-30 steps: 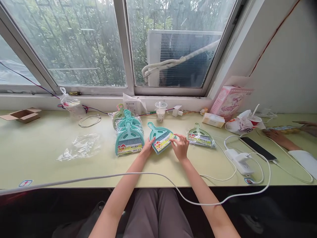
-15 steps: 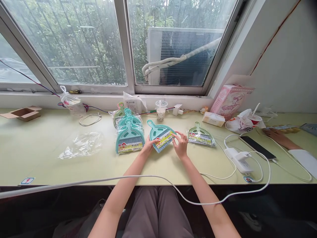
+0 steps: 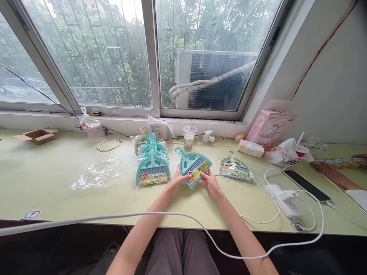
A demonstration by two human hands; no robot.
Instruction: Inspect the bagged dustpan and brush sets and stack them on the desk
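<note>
A teal dustpan and brush set (image 3: 192,162) with a printed label is tilted between my two hands, just above the table. My left hand (image 3: 179,178) grips its lower left edge, thumb over the label. At the lower right corner my right hand (image 3: 211,182) pinches it, thumb on the label and fingers behind. To the left lies a pile of bagged teal dustpan sets (image 3: 153,166), with a green dustpan set (image 3: 142,138) at its back. Another green dustpan set (image 3: 235,168) in clear wrap rests on the right.
Crumpled clear plastic (image 3: 99,172) lies left, near an open cardboard box (image 3: 38,136). A drink cup (image 3: 189,136) stands behind. On the right are a power strip (image 3: 283,200), a phone (image 3: 306,185) and another person's hand (image 3: 329,172). A white cable (image 3: 114,217) crosses in front.
My right hand has come down from the label's upper right to grip the dustpan set's lower right corner. My left hand keeps its hold. The whole view has shifted slightly.
</note>
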